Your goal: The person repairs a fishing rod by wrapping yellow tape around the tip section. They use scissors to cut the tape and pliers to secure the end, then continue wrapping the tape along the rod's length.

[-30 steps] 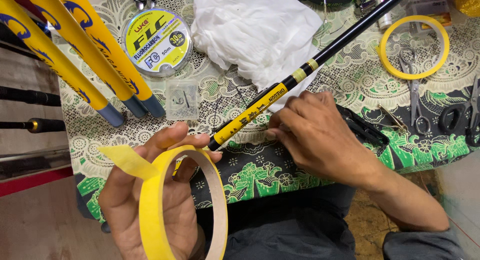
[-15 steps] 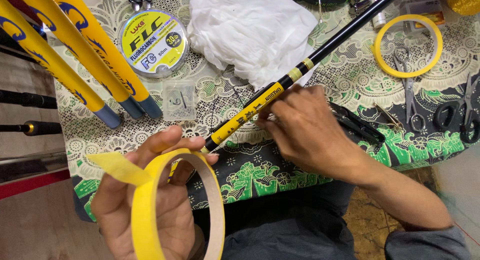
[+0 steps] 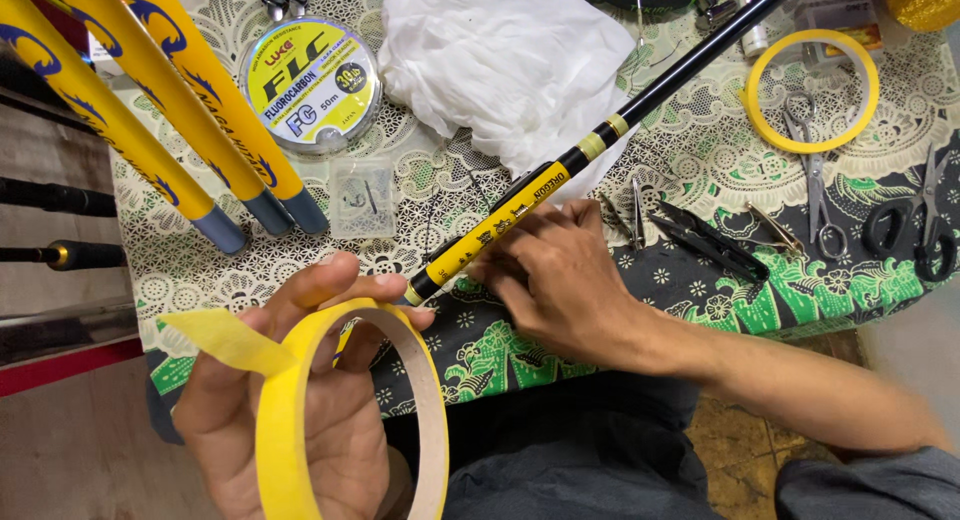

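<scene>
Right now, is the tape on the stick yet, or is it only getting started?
Only getting started. Done: a loose flap is peeled up from the yellow tape roll, which the left hand holds. In hand: the right hand steadies the black-and-yellow rod on the patterned cloth. Left: the flap does not touch the rod, and it is uncut; the scissors lie untouched.

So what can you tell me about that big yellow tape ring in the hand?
The big yellow roll of paper-like masking tape is a wide, thin ring with a pale cardboard-looking inner face and an open middle. It stands on edge in the left hand, low in the picture, in front of the patterned green tablecloth. The thumb and fingers hold its rim. A short loose end is peeled off and sticks out to the left.
</scene>
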